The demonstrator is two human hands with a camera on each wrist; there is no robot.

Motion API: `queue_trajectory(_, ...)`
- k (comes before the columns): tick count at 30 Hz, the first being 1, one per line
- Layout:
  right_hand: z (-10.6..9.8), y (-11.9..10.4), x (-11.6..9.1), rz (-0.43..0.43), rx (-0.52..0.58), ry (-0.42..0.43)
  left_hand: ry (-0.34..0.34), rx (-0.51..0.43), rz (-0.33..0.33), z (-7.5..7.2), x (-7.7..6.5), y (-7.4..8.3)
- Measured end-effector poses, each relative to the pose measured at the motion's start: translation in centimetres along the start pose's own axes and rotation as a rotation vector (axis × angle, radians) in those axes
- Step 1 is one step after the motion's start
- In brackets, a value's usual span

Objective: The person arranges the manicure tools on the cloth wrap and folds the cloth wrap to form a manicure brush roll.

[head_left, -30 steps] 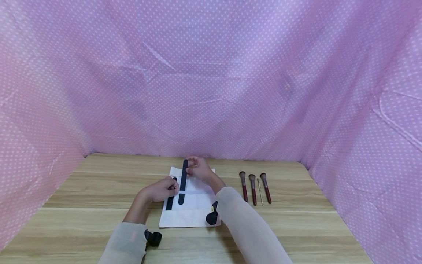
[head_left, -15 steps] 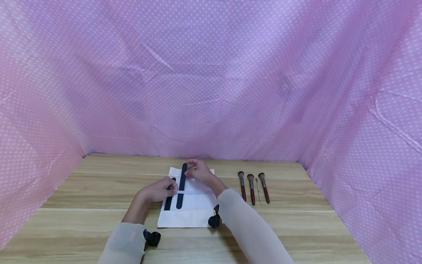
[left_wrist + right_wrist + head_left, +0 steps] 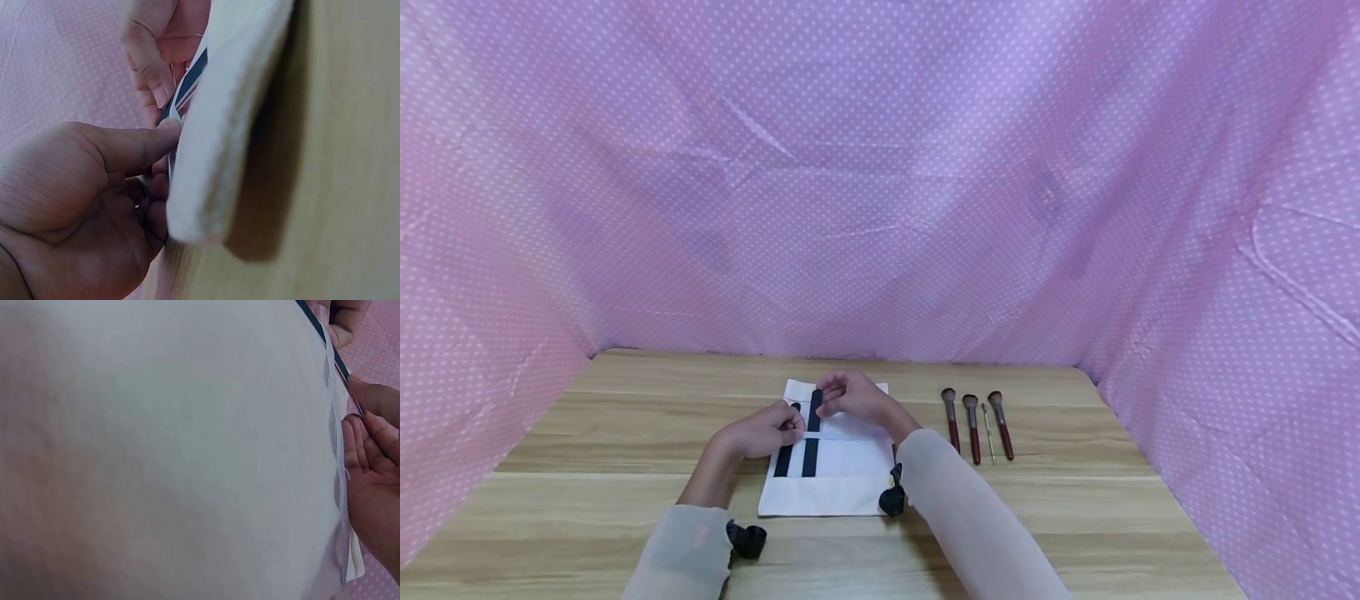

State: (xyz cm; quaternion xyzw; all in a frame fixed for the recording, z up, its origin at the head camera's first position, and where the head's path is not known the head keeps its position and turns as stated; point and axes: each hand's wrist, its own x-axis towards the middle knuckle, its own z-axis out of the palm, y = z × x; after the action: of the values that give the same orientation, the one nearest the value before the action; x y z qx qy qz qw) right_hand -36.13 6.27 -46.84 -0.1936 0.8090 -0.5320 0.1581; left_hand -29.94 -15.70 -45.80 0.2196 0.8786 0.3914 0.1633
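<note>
A white cloth brush roll (image 3: 850, 498) lies spread on the table, with a thin white elastic band (image 3: 842, 437) across its middle. Two flat black nail files, seemingly, sit under that band. My right hand (image 3: 855, 395) pinches the top part of the right-hand black nail file (image 3: 810, 457), whose lower end is tucked behind the bottom pocket. The left-hand black nail file (image 3: 783, 462) is partly covered by my left hand (image 3: 766, 430). In the left wrist view, my left thumb (image 3: 140, 147) and fingers pinch the band's edge beside the file.
Right of the roll, three makeup brushes (image 3: 974, 429) with dark red handles lie side by side on the wooden table (image 3: 1075, 517). A slim metal tool (image 3: 990, 435) lies among them. Pink dotted cloth (image 3: 880, 208) hangs behind and at both sides.
My right hand has moved toward me, sliding the right-hand nail file down under the band until its lower end went into the bottom pocket. My left hand has stayed in place.
</note>
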Motion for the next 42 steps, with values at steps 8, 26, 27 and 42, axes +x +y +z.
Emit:
queue_trajectory(8, -0.5, 0.2, 0.0, -0.009, -0.056, -0.019, -0.006, 0.006, 0.031, -0.1, 0.3, -0.3)
queue_trajectory(26, 0.0, -0.1, 0.2, -0.017, -0.248, -0.068, -0.034, -0.002, 0.055, -0.1, 0.2, 0.0)
queue_trajectory(27, 0.0, -0.1, 0.3, -0.018, -0.251, -0.071, -0.035, -0.005, 0.048, 0.0, 0.2, 0.0)
queue_trajectory(42, -1.4, -2.3, -1.0, -0.093, -0.528, -0.107, 0.007, 0.056, -0.009, -0.1, 0.4, -0.3)
